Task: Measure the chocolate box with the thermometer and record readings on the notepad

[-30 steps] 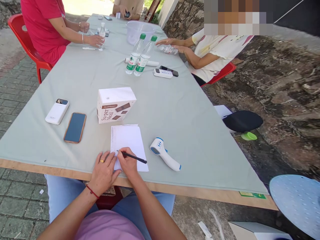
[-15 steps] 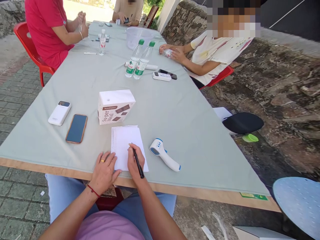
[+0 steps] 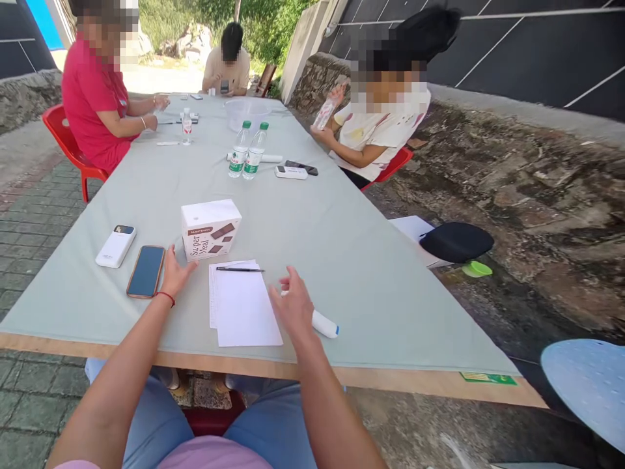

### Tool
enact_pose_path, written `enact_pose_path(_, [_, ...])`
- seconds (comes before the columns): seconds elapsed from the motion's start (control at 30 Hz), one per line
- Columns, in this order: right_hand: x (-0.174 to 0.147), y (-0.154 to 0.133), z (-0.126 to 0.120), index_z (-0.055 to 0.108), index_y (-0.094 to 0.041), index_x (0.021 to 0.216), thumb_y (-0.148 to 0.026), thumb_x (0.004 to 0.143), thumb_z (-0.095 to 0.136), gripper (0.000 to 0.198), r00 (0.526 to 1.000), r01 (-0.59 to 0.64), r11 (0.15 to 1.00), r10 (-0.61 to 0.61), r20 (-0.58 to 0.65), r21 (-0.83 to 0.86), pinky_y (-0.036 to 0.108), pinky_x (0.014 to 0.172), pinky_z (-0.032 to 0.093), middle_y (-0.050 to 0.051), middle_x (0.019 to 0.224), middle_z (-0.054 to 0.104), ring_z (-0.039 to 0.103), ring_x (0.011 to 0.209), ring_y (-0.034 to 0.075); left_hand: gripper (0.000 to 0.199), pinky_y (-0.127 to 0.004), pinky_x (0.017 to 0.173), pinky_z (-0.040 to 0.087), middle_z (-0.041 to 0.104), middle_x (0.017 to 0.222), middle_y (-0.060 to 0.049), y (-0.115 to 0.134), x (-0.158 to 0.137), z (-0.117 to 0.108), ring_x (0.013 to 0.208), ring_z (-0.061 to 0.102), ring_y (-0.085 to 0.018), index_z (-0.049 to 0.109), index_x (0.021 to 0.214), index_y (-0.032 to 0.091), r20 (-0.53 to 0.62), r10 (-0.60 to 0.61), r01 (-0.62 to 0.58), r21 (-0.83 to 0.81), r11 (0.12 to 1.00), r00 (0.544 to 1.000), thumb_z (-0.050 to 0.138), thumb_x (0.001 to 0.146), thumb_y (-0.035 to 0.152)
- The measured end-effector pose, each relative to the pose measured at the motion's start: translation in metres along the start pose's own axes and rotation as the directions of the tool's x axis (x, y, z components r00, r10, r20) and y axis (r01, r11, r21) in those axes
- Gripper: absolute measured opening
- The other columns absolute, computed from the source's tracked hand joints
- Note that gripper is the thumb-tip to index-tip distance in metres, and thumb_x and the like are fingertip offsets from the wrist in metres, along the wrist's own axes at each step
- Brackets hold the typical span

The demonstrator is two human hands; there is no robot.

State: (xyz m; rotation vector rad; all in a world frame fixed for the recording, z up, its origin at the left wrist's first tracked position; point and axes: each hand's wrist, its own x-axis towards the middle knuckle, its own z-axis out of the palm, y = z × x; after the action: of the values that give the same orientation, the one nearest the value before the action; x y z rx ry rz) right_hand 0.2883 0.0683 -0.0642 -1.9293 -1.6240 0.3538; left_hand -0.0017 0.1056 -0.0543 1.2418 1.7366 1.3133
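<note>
My left hand (image 3: 176,276) is open, its fingers spread beside the lower left corner of a white box (image 3: 211,229) with brown print. Whether it touches the box I cannot tell. Just left of that hand lies a phone (image 3: 146,271) in a brown case. My right hand (image 3: 294,301) hovers open, with nothing visible in it, over a white forehead thermometer (image 3: 325,324) and hides most of it. Between my hands lie white sheets of paper (image 3: 247,312), with a black pen (image 3: 239,270) across their top edge.
A white power bank (image 3: 116,246) lies at the left. Two water bottles (image 3: 252,152) with green caps stand mid-table, near another white device (image 3: 291,172) and a dark phone. Behind them is a clear plastic basin (image 3: 247,116). Several people sit around the table (image 3: 371,293).
The pen has left my right hand and lies on the paper. My left hand has moved up to the box, my right hand over the thermometer. The camera view has tilted up.
</note>
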Motion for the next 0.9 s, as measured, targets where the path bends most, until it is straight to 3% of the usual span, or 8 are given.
enact_pose_path(0.13, [-0.005, 0.053, -0.033, 0.059, -0.014, 0.121, -0.048, 0.071, 0.068, 0.061, 0.981, -0.095, 0.943, 0.143, 0.132, -0.320, 0.039, 0.079, 0.044, 0.020, 0.122, 0.059, 0.055, 0.110, 0.035, 0.093, -0.048, 0.112, 0.030, 0.035, 0.149, -0.020, 0.010, 0.027, 0.008, 0.140, 0.032, -0.038, 0.036, 0.136, 0.017, 0.046, 0.066, -0.061, -0.100, 0.993, 0.997, 0.085, 0.060, 0.037])
enact_pose_path(0.23, [-0.006, 0.074, -0.043, 0.065, -0.018, 0.107, -0.043, 0.078, 0.060, 0.038, 0.950, -0.007, 0.948, 0.105, 0.293, -0.317, 0.036, 0.074, 0.043, 0.016, 0.104, 0.066, 0.060, 0.099, 0.031, 0.083, -0.044, 0.102, 0.043, 0.052, 0.134, -0.016, 0.020, 0.034, 0.015, 0.124, 0.052, -0.032, 0.043, 0.129, 0.018, 0.106, 0.074, -0.048, -0.229, 0.972, 0.992, 0.084, 0.058, 0.032])
enact_pose_path(0.3, [-0.009, 0.073, -0.044, 0.066, -0.019, 0.100, -0.039, 0.079, 0.057, 0.031, 0.955, -0.040, 0.975, 0.102, 0.278, -0.219, 0.034, 0.071, 0.043, 0.013, 0.094, 0.067, 0.062, 0.092, 0.029, 0.077, -0.043, 0.098, 0.046, 0.058, 0.124, -0.014, 0.026, 0.035, 0.015, 0.116, 0.057, -0.029, 0.046, 0.124, 0.017, 0.091, 0.061, -0.034, -0.272, 0.962, 0.994, 0.084, 0.058, 0.030])
enact_pose_path(0.4, [-0.019, 0.051, -0.046, 0.064, -0.019, 0.098, -0.042, 0.072, 0.059, 0.035, 0.973, -0.201, 0.970, 0.182, 0.144, 0.134, 0.033, 0.067, 0.044, 0.010, 0.091, 0.069, 0.062, 0.082, 0.026, 0.072, -0.041, 0.100, 0.044, 0.061, 0.119, -0.012, 0.031, 0.023, 0.007, 0.116, 0.056, -0.027, 0.049, 0.119, 0.017, -0.002, 0.043, -0.042, -0.275, 0.961, 0.999, 0.084, 0.058, 0.032])
enact_pose_path(0.5, [-0.037, 0.012, -0.050, 0.061, -0.019, 0.095, -0.047, 0.067, 0.064, 0.040, 0.980, -0.197, 0.813, 0.187, 0.076, 0.548, 0.032, 0.065, 0.046, 0.006, 0.085, 0.068, 0.060, 0.074, 0.022, 0.068, -0.041, 0.098, 0.046, 0.062, 0.119, -0.011, 0.030, -0.005, -0.007, 0.113, 0.058, -0.026, 0.051, 0.117, 0.017, -0.049, 0.031, -0.045, -0.323, 0.945, 0.998, 0.082, 0.061, 0.039])
enact_pose_path(0.57, [-0.053, -0.019, -0.053, 0.059, -0.020, 0.082, -0.045, 0.068, 0.063, 0.029, 0.984, -0.173, 0.700, 0.086, 0.159, 0.693, 0.031, 0.063, 0.046, 0.003, 0.073, 0.064, 0.057, 0.069, 0.020, 0.067, -0.041, 0.096, 0.046, 0.063, 0.118, -0.011, 0.026, -0.029, -0.017, 0.110, 0.060, -0.026, 0.051, 0.117, 0.017, -0.078, 0.018, -0.046, -0.364, 0.930, 0.997, 0.081, 0.063, 0.043])
enact_pose_path(0.73, [-0.086, -0.088, -0.043, 0.057, -0.020, 0.073, -0.042, 0.074, 0.059, 0.022, 0.919, -0.229, 0.522, -0.163, 0.360, 0.822, 0.028, 0.057, 0.043, -0.001, 0.061, 0.055, 0.049, 0.059, 0.015, 0.062, -0.040, 0.090, 0.050, 0.065, 0.116, -0.012, 0.005, -0.080, -0.034, 0.106, 0.063, -0.026, 0.054, 0.114, 0.015, -0.120, -0.097, 0.037, -0.427, 0.903, 0.988, 0.077, 0.068, 0.050])
enact_pose_path(0.9, [-0.093, -0.122, -0.019, 0.058, -0.021, 0.075, -0.042, 0.077, 0.057, 0.021, 0.896, -0.226, 0.525, -0.220, 0.387, 0.821, 0.027, 0.056, 0.045, -0.002, 0.059, 0.054, 0.050, 0.058, 0.014, 0.062, -0.041, 0.089, 0.050, 0.067, 0.114, -0.013, -0.002, -0.096, -0.037, 0.106, 0.063, -0.028, 0.058, 0.114, 0.014, -0.068, -0.063, 0.039, -0.310, 0.950, 0.996, 0.075, 0.069, 0.052])
